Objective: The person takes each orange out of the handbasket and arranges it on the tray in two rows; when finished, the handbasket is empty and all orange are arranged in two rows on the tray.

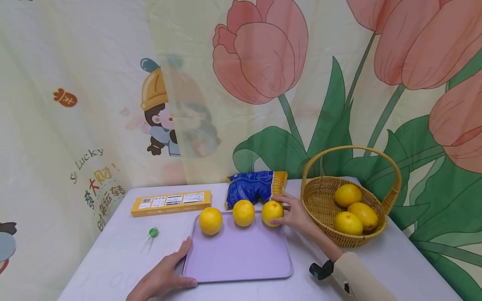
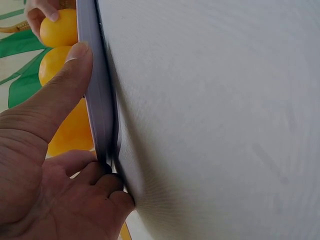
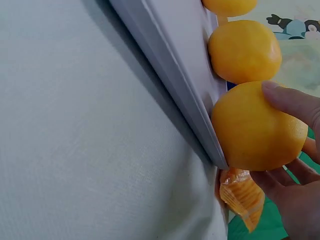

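Three round oranges stand in a row along the far side of a lilac tray (image 1: 237, 259): a left orange (image 1: 210, 221), a middle orange (image 1: 243, 213) and a right orange (image 1: 272, 213). My right hand (image 1: 298, 215) holds the right orange at the tray's far right corner, with the thumb on its near side and fingers behind. At the near left corner my left hand (image 1: 165, 269) grips the tray, thumb against the front edge and fingers along the left side. In the left wrist view its thumb (image 2: 65, 75) lies on the rim; some fingertips are hidden.
A wicker basket (image 1: 308, 196) with a tall handle stands right of the tray, holding three yellow fruits. Behind the tray lies a blue and yellow packet (image 1: 248, 186). On the left are a flat yellow box (image 1: 171, 203) and a green lollipop (image 1: 153, 232). A printed curtain hangs behind.
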Demonstrator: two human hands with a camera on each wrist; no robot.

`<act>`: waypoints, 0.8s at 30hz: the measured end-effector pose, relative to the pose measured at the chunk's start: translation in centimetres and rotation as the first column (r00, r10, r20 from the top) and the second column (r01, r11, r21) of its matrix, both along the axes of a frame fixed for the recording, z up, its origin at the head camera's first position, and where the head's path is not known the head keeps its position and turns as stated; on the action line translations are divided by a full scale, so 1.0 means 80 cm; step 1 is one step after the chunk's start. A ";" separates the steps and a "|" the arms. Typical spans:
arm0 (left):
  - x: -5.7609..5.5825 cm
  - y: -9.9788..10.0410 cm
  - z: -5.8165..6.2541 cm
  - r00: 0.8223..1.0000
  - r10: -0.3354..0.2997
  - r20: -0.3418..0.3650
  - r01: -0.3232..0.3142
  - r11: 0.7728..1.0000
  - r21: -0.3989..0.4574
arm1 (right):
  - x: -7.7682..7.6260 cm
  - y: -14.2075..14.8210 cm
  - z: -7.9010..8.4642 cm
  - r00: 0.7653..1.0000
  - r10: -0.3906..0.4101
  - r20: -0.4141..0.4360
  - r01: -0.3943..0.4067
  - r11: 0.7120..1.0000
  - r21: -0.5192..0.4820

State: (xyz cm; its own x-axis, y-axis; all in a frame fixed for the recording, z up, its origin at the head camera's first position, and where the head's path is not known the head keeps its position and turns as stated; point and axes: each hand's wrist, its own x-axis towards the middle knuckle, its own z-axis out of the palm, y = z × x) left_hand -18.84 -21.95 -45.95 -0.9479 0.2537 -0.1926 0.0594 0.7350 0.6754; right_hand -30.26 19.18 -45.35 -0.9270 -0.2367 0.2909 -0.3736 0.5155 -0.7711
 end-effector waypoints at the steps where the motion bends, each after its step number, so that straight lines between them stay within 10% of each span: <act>1: 0.000 0.000 0.000 1.000 0.001 0.003 -0.001 1.000 -0.001 | -0.001 0.000 0.000 1.000 -0.005 0.005 0.005 1.000 -0.003; 24: 0.002 0.000 0.002 1.000 -0.003 0.000 0.003 1.000 -0.006 | -0.003 0.002 0.003 0.995 0.070 0.074 -0.068 0.997 -0.025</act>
